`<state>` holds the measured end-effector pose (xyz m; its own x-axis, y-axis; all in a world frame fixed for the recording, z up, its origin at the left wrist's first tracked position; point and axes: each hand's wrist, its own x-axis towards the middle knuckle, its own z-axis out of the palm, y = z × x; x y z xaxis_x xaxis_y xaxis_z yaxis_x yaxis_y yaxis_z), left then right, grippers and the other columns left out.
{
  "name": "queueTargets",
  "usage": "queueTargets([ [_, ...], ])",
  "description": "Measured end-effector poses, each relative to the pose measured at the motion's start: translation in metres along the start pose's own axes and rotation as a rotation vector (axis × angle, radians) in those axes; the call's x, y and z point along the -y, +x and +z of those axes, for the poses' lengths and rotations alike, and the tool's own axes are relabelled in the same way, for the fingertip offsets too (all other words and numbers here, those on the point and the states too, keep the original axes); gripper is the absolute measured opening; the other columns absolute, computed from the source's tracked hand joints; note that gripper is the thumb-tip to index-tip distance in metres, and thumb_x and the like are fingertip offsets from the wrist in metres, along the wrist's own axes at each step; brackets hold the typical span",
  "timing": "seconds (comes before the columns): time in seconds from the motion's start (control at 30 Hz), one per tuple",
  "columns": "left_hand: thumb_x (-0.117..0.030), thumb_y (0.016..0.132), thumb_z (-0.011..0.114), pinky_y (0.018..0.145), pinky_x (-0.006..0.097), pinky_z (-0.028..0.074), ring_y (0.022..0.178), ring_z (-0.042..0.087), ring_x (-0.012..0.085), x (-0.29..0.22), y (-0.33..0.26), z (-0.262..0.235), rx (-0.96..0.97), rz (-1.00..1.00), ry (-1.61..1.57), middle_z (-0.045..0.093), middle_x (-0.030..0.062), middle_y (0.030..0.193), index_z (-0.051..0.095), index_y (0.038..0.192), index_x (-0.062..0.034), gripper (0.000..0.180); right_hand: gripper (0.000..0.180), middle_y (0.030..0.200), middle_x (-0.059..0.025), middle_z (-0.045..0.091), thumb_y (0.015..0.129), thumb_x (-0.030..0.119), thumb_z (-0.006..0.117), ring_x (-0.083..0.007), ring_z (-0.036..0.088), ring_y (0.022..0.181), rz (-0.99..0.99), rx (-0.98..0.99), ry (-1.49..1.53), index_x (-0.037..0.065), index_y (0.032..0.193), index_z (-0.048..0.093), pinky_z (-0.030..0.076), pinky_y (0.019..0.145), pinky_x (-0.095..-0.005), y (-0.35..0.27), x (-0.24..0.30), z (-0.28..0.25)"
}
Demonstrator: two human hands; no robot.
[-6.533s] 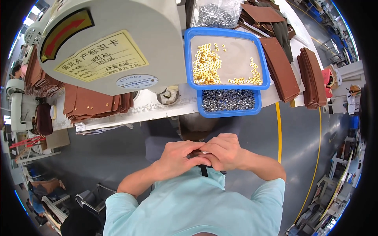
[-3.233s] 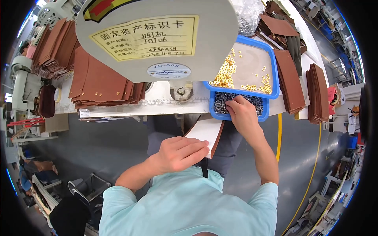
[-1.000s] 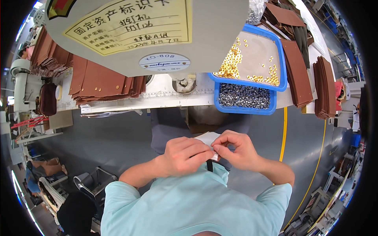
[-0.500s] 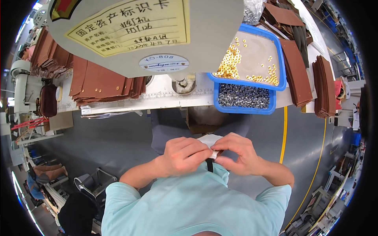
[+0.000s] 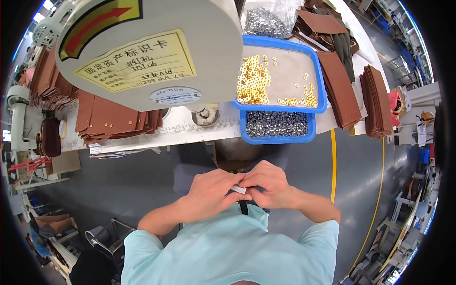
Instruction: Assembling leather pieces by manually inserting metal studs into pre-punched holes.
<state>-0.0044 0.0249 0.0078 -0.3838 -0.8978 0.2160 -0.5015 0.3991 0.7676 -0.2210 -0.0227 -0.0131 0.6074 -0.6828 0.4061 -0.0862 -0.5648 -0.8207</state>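
Close in front of my body, over my lap, both hands meet around a small white folded piece point(image 5: 239, 189) that looks like paper or cloth. My left hand point(image 5: 209, 191) pinches one end of it between thumb and fingers. My right hand point(image 5: 270, 185) has its thumb and fingertips closed on the other end, the fingertips of the two hands nearly touching. Most of the piece is hidden by the fingers, so its full shape cannot be made out.
A grey machine head point(image 5: 213, 57) overhangs the white worktable point(image 5: 190, 135). Right of it stand a blue tray point(image 5: 322, 80) of gold rings and a lower blue tray point(image 5: 278, 140) of small metal parts. Stacked brown panels point(image 5: 107, 114) lie left, long brown strips point(image 5: 339, 90) right.
The white piece, spread wider before, now shows as a narrow folded strip between the fingers. My hands have drawn closer together. The view has shifted, moving table and machine leftward in the picture.
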Motion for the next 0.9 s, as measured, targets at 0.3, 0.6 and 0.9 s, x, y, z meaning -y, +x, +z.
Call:
queueTargets([
  [0.3, -0.026, 0.083, 0.084, 0.07, 0.036, 0.057, 0.078, 0.072, 0.0277, 0.001, -0.005, 0.004, 0.02, -0.106, -0.145, 0.076, 0.0107, 0.093, 0.07, 0.12, 0.0006, 0.048, 0.024, 0.092, -0.0076, 0.076, 0.074, 0.0, 0.082, -0.0231, 0.071, 0.079, 0.071, 0.0, -0.018, 0.003, 0.097, 0.076, 0.056, 0.068, -0.0333, -0.005, 0.003, 0.002],
  [0.6, -0.008, 0.075, 0.083, 0.06, 0.033, 0.057, 0.074, 0.073, 0.0239, 0.0, -0.015, 0.01, -0.156, 0.008, -0.053, 0.076, 0.0085, 0.09, 0.074, 0.111, -0.0041, 0.037, 0.027, 0.096, -0.011, 0.077, 0.077, 0.002, 0.083, -0.0246, 0.073, 0.078, 0.143, -0.011, 0.113, 0.001, 0.103, 0.077, 0.058, 0.068, -0.0329, -0.006, 0.017, -0.005],
  [0.9, -0.006, 0.065, 0.078, 0.055, 0.027, 0.051, 0.068, 0.068, 0.0162, 0.003, -0.012, 0.015, -0.359, 0.271, 0.148, 0.073, 0.0002, 0.086, 0.073, 0.092, -0.0092, 0.027, 0.022, 0.106, -0.0154, 0.077, 0.087, 0.001, 0.073, -0.0231, 0.074, 0.089, 0.383, 0.038, 0.409, -0.002, 0.108, 0.077, 0.058, 0.08, -0.033, -0.002, 0.026, -0.018],
])
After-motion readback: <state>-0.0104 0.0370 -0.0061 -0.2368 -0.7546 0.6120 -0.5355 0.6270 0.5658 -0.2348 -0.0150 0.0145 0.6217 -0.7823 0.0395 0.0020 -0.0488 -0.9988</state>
